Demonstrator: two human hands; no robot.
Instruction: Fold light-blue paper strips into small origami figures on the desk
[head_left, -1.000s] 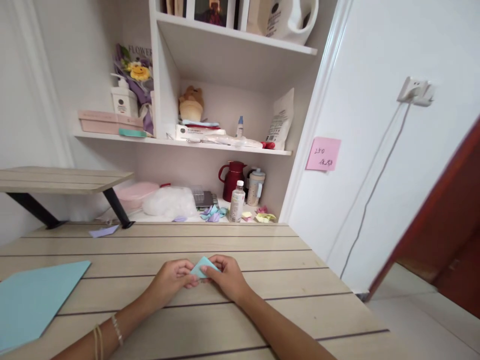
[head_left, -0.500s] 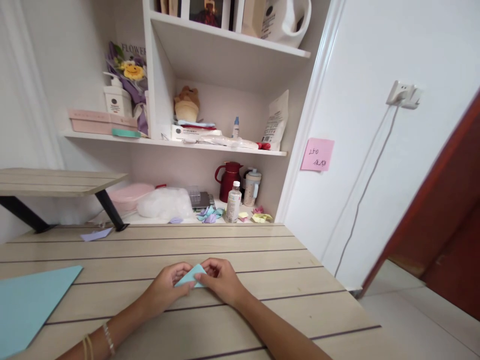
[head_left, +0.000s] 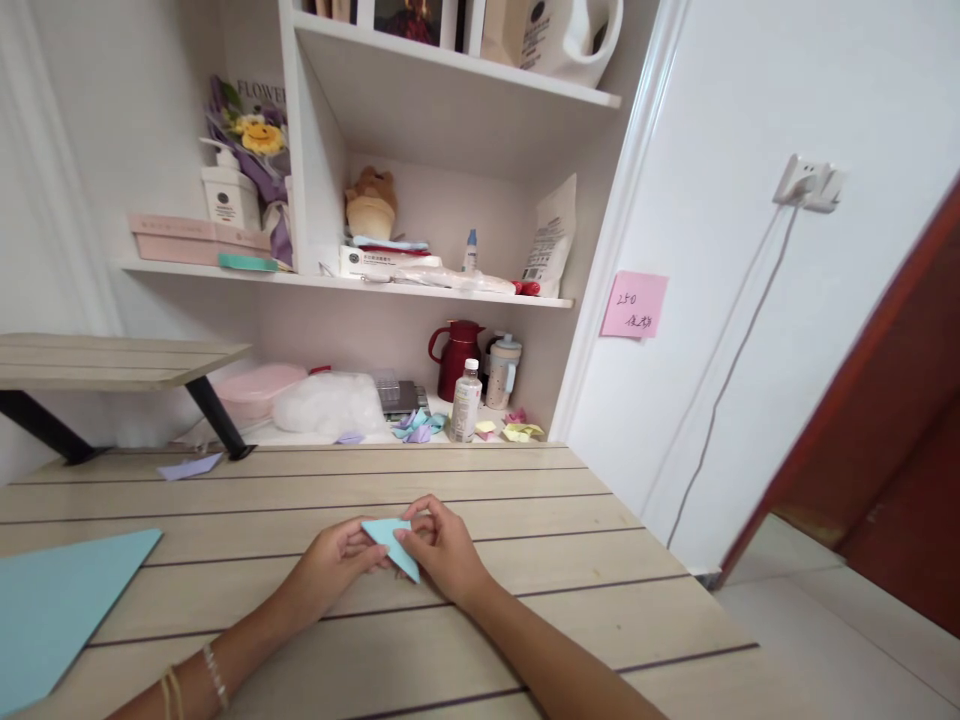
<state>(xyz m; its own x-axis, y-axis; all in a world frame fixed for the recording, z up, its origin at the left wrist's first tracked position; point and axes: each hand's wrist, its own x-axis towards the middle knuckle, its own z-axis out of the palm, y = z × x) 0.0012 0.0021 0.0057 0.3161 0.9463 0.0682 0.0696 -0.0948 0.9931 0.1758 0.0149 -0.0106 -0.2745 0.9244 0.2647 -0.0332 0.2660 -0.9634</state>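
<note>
A small folded piece of light blue paper (head_left: 394,542) is held just above the wooden table (head_left: 525,500), between both of my hands. My left hand (head_left: 336,560) pinches its left side with curled fingers. My right hand (head_left: 444,548) grips its right side, thumb and fingertips pressed on the fold. The paper's pointed corner hangs down toward me. Bracelets show on my left wrist.
A large light blue sheet (head_left: 52,605) lies at the table's left edge. A small lilac folded paper (head_left: 187,466) rests by a low wooden riser (head_left: 112,362). Behind are shelves with a red jug (head_left: 456,357), a bottle (head_left: 465,402) and several folded papers (head_left: 420,428). A pink note (head_left: 633,304) is stuck on the wall.
The folded blue paper has been turned in my hands; its point now faces down toward me instead of up. The view has shifted slightly right.
</note>
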